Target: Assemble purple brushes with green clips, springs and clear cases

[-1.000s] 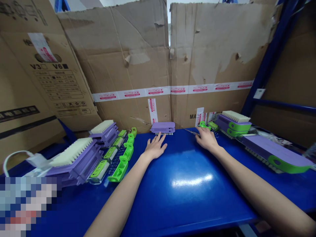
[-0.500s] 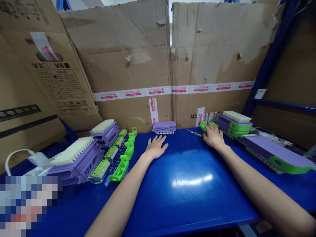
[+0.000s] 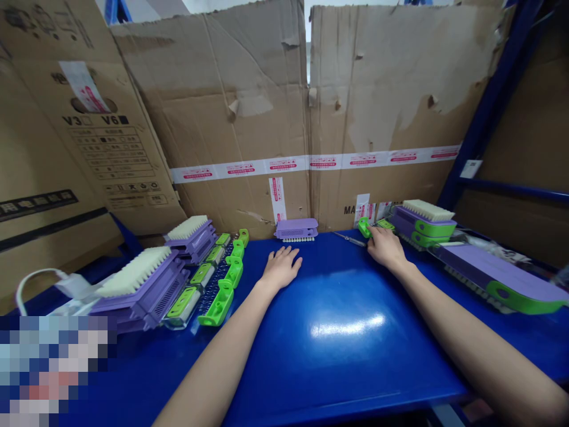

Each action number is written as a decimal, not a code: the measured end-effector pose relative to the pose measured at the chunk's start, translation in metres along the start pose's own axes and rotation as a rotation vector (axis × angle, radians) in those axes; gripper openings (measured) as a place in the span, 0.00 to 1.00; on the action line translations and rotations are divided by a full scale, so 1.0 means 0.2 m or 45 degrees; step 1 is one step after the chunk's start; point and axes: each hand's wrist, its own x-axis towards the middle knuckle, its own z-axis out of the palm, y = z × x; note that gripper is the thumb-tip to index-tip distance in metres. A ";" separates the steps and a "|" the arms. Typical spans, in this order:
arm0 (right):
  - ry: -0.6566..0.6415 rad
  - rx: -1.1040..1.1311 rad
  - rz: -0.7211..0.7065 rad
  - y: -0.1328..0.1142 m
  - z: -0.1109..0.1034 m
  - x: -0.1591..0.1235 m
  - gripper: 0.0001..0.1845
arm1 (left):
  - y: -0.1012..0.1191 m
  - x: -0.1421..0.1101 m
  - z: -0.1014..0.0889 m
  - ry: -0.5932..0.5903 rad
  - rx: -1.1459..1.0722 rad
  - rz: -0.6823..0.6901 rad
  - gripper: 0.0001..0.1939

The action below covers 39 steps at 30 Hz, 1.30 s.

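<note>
Where green brackets (image 3: 221,299) line the left side of a blue table (image 3: 320,373), the left hand (image 3: 281,268) lies palm down, fingers spread and empty, just before a purple brush (image 3: 297,228). Rightward, a screwdriver (image 3: 350,239) and small green bracket (image 3: 364,227) adjoin the right hand (image 3: 386,248), its fingers bent; whether they grip anything cannot be told.

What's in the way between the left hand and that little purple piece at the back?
Nothing visible: just a strip of blue tabletop lies between the left hand and the purple piece, which sits by the cardboard.
</note>
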 end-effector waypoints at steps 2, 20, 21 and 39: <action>0.000 0.019 -0.016 0.00 0.00 0.00 0.25 | 0.00 0.00 0.00 0.006 0.006 -0.002 0.25; 0.025 0.090 -0.103 -0.02 -0.01 -0.01 0.24 | 0.01 -0.01 0.00 0.037 0.031 0.007 0.24; 0.025 0.089 -0.105 -0.03 -0.01 -0.01 0.24 | 0.01 -0.01 0.00 0.036 0.029 0.008 0.24; 0.072 0.147 -0.138 -0.03 0.01 0.00 0.24 | 0.01 -0.01 -0.01 0.014 0.008 0.001 0.24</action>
